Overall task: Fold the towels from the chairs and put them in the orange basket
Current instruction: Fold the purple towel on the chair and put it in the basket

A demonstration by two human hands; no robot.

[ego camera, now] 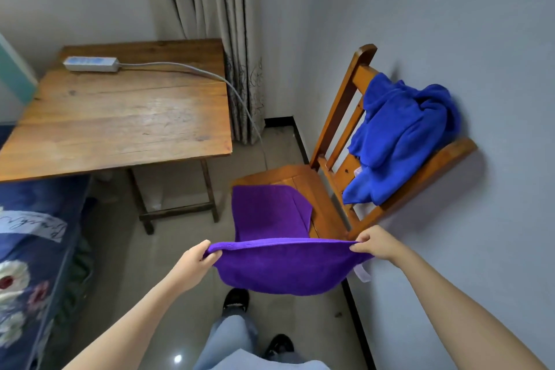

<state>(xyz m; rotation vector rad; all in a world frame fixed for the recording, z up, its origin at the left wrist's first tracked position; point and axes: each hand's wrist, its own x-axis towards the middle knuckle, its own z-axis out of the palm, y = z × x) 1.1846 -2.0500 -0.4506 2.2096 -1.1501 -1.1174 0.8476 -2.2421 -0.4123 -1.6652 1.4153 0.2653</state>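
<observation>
Left hand [196, 258] and right hand [375, 242] pinch the soft purple towel's [279, 267] top corners, fold half-made; crumpled blue towel [399, 135] on the wooden chair's [339, 117] backrest untouched; basket unseen.

light: soft, even | glare: floor [177, 358] | edges: wide-angle bending | focus: mostly sharp

Wooden table [120, 117], white power strip [91, 64] on its far edge, grey curtain [210, 24], floral blue bedding [27, 264]

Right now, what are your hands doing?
Both hands pinching purple towel, far end on chair. Blue towel waiting. Basket unseen.
</observation>
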